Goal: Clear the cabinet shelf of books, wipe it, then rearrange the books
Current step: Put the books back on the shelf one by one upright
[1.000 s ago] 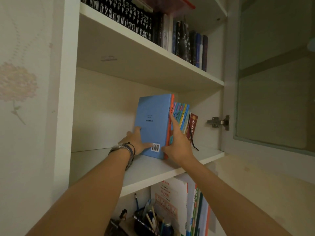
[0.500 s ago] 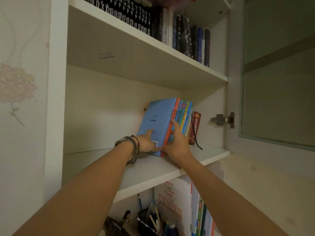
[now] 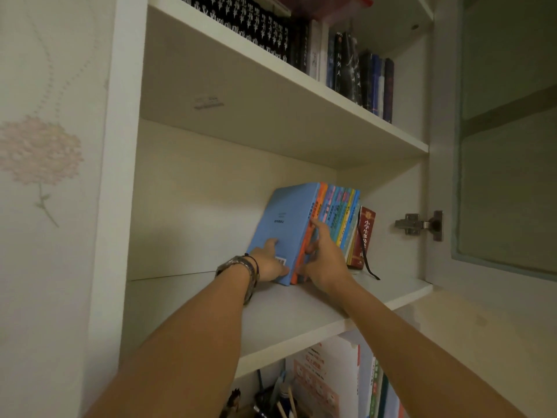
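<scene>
Both your arms are stretched up and forward, bare forearms coming in from the bottom of the view and angling toward each other. Your left hand [image 3: 269, 262] lies flat, palm down, fingers straight and pressed against a surface, thumb pointing off to the right. There's a watch [image 3: 241, 268] and a thin dark band on that wrist. Your right hand [image 3: 324, 259] sits just beside the left one, nearly touching, back of the hand toward you, index finger pointing straight up while the other fingers curl in. Elbows look close to fully extended.
</scene>
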Demonstrator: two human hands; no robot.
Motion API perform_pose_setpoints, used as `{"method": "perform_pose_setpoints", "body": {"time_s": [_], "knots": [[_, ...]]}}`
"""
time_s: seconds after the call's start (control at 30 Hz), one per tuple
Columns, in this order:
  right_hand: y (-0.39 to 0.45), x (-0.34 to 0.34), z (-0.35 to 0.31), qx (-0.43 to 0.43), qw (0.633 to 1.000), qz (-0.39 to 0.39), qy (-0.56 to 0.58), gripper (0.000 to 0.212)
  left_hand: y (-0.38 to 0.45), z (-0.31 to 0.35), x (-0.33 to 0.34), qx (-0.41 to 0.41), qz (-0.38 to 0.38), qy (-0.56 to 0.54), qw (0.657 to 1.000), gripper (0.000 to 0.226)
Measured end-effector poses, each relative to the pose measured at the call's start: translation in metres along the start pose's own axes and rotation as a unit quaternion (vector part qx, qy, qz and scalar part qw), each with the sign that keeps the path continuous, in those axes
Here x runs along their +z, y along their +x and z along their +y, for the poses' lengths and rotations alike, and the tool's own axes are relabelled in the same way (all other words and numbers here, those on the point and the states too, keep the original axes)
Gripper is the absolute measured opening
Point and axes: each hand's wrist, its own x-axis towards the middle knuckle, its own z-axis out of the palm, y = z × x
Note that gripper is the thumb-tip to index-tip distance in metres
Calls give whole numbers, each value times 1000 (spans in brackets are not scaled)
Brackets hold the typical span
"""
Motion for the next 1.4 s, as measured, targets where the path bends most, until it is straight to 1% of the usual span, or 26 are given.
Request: {"method": "perform_pose_setpoints", "body": {"time_s": [0.1,0.23,0.4,0.53,0.67,0.77,0.87,1.2,1.33,1.4], "knots": [[2,4,5,1,999,22,24,89,2,-1,3,0,9,13,1000,82],[-1,-1,11,22,999,34,-26,101,-2,-1,1,-2,6,6,1000,82],[-1,-3,12,39,999,17,-24,113,-7,2,0,-3,4,-22,1000,82],[0,0,13,19,999,14,-44,126,-7,5,0,-10,-3,-20,1000,81],[3,3,15,9,998,14,-57,129,-6,16,3,-21,0,-17,1000,80],[12,10,26,-13,999,22,-40,139,-4,22,5,-32,-4,-16,999,79],[21,12,36,-18,999,17,-31,141,-1,25,5,-35,-5,-17,999,83],[20,-6,33,-38,995,24,-93,125,5,27,19,-2,10,-98,995,85],[15,-10,30,-31,991,31,-124,111,6,22,20,3,17,-76,997,85],[11,-11,27,-20,988,35,-148,101,7,20,19,3,16,-51,999,86]]}}
